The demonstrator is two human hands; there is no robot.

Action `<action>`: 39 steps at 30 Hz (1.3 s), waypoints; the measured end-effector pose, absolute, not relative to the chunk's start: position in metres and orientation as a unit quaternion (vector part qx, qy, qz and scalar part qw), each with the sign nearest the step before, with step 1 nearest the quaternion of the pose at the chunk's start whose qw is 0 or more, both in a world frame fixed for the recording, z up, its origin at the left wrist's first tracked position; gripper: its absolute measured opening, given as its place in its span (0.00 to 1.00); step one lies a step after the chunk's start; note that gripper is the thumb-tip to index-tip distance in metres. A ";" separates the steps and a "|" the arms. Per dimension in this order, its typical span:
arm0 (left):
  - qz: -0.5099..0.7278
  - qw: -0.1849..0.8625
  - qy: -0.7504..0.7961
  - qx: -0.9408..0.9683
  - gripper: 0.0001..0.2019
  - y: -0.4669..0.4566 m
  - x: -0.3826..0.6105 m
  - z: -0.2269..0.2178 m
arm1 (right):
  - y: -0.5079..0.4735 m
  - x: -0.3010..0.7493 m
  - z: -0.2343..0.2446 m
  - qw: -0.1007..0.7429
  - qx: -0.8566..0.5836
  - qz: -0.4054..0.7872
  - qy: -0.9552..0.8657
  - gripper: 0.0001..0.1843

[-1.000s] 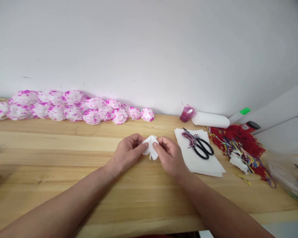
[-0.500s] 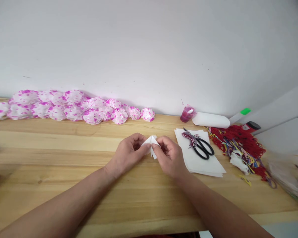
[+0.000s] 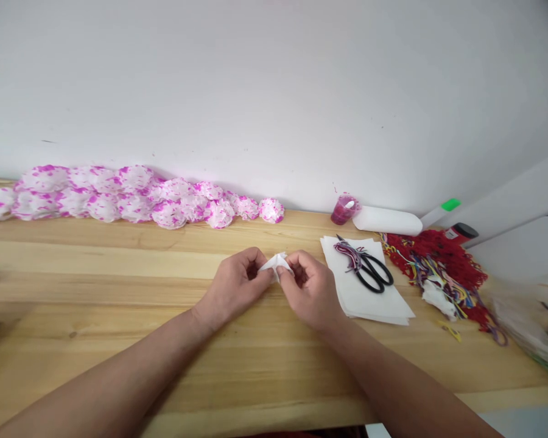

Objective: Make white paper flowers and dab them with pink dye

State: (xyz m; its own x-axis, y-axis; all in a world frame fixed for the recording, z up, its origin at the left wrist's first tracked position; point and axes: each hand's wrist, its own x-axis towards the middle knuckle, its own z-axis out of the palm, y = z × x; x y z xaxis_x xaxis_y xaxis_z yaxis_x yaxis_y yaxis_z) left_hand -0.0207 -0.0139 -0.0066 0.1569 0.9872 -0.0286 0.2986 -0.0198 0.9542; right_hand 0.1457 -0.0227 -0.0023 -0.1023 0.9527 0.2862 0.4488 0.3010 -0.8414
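A small piece of folded white tissue paper (image 3: 276, 262) is pinched between my two hands above the wooden table. My left hand (image 3: 238, 277) grips its left side, thumb on top and fingers curled behind. On the right side, my right hand (image 3: 309, 285) has its thumb pressed on the paper near the middle, its fingers bent around the back. To the right of my right hand lies a stack of white paper sheets (image 3: 369, 307), with black-handled scissors (image 3: 373, 274) and a small bundle of purple and white yarn (image 3: 348, 255) on top.
Several white-and-magenta paper pompoms (image 3: 137, 207) line the wall at the left. A cup of magenta liquid (image 3: 344, 210) stands beside a white roll (image 3: 387, 220). Tangled red and mixed yarn (image 3: 454, 261), a dark-lidded jar (image 3: 461, 233) and a clear plastic bag (image 3: 527, 328) occupy the right side.
The paper between my hands is folded flatter; the tip that hung below my right thumb no longer shows. Both hands stay in nearly the same place.
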 end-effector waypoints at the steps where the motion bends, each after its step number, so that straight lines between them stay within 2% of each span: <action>1: 0.379 0.467 0.524 0.603 0.11 -0.014 -0.021 -0.007 | -0.022 0.146 -0.003 0.428 -0.517 0.302 -0.677 0.08; 5: 0.392 0.515 0.503 0.572 0.10 -0.013 -0.021 -0.006 | -0.021 0.147 -0.003 0.427 -0.523 0.347 -0.651 0.09; 15: 0.420 0.530 0.495 0.546 0.10 -0.011 -0.020 -0.006 | -0.022 0.145 -0.002 0.433 -0.510 0.331 -0.666 0.09; 20: 0.403 0.479 0.522 0.579 0.11 -0.013 -0.019 -0.007 | -0.023 0.144 0.001 0.429 -0.519 0.317 -0.668 0.06; 23: 0.393 0.462 0.532 0.591 0.11 -0.014 -0.019 -0.008 | -0.022 0.144 0.000 0.427 -0.521 0.313 -0.670 0.08; 30: 0.418 0.573 0.475 0.521 0.12 -0.010 -0.020 -0.011 | -0.020 0.146 -0.004 0.432 -0.522 0.387 -0.626 0.11; 39: 0.421 0.557 0.486 0.526 0.12 -0.011 -0.019 -0.008 | -0.022 0.146 -0.002 0.431 -0.504 0.375 -0.648 0.10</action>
State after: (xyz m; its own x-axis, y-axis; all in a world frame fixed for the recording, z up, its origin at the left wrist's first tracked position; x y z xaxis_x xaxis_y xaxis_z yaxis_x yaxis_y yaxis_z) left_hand -0.0193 -0.0109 -0.0083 0.1726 0.9800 -0.0989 0.0435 0.0928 0.9947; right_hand 0.1460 -0.0217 -0.0022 -0.1206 0.9764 0.1790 0.3296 0.2095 -0.9206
